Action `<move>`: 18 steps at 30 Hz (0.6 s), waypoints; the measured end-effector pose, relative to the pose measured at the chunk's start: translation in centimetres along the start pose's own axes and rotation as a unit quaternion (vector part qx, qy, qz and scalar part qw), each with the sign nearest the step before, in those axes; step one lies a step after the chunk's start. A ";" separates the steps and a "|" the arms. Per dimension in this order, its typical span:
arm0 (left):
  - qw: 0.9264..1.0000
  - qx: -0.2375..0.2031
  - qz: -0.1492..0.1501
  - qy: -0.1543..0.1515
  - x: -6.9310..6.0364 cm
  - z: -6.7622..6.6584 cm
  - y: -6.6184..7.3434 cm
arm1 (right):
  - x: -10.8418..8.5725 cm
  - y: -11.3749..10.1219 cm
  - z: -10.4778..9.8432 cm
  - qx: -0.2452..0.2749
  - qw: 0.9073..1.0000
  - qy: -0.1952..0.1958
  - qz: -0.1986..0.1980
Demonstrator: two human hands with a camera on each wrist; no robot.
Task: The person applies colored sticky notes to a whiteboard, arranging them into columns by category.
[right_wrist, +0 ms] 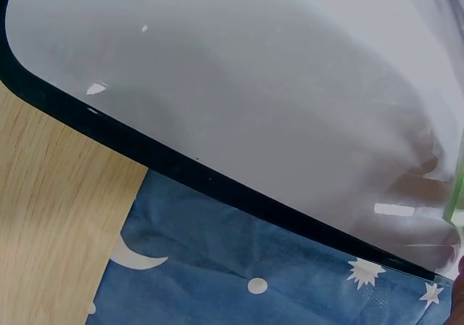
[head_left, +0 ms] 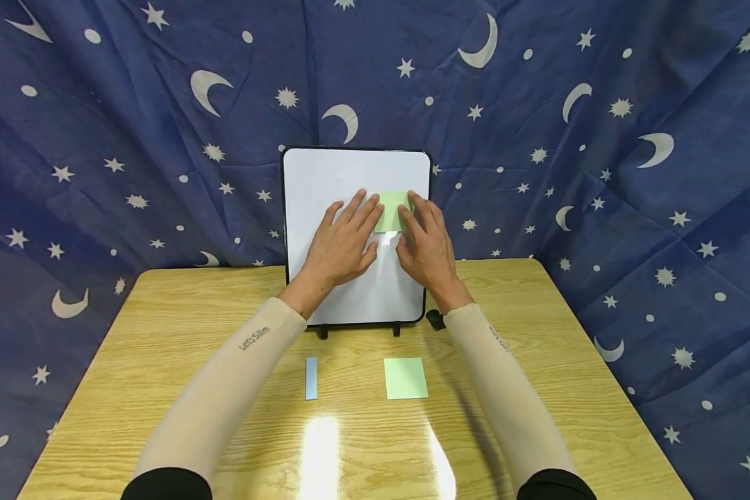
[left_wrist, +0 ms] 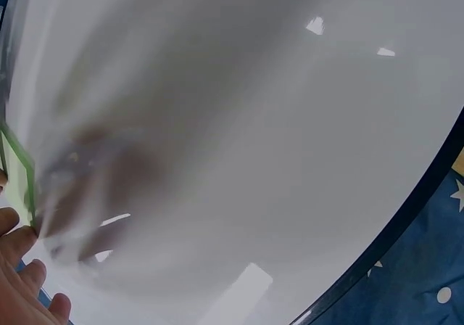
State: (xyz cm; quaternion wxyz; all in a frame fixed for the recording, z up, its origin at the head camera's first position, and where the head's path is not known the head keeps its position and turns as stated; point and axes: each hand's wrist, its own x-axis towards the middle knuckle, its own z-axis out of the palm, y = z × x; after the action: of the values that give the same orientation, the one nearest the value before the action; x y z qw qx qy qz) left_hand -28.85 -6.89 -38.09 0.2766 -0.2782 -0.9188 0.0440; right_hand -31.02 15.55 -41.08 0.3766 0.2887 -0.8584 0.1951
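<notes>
A pale green square sticky note (head_left: 390, 212) lies against the upper right part of a white board (head_left: 350, 173) with a black frame. My left hand (head_left: 342, 243) is spread over the board, its straight fingers reaching the note's left edge. In the left wrist view, fingertips touch the green note (left_wrist: 20, 169) at the far left. My right hand (head_left: 428, 246) has fingertips on the note's right side, the thumb standing below it. Only a sliver of the note (right_wrist: 457, 191) shows in the right wrist view, where the right hand is mostly out of frame.
Another green square note (head_left: 406, 378) and a narrow blue strip (head_left: 311, 378) lie on the wooden table (head_left: 506, 333) before the board. Small black feet (head_left: 396, 328) support the board. A black object (head_left: 435, 319) sits by its lower right corner. A star-patterned blue cloth (head_left: 375, 76) hangs behind.
</notes>
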 end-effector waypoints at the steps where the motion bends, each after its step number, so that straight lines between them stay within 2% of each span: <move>1: 1.000 0.000 0.001 0.001 -0.1 0.0 0.0 | 0.0 0.0 -0.1 0.000 1.000 -0.001 0.000; 11: 0.999 -0.025 0.013 0.034 -0.9 -0.2 0.8 | -0.7 0.3 -0.6 0.002 1.000 0.010 -0.005; 18: 0.996 -0.070 0.004 0.055 -1.9 -0.7 1.6 | -1.1 -0.1 -1.6 0.011 0.999 0.023 -0.020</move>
State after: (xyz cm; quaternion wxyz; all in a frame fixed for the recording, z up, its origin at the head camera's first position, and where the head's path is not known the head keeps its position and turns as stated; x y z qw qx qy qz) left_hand -26.39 -6.62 -38.81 0.3068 -0.3027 -0.9017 -0.0347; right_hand -29.42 16.74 -40.89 0.3970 0.3049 -0.8414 0.2037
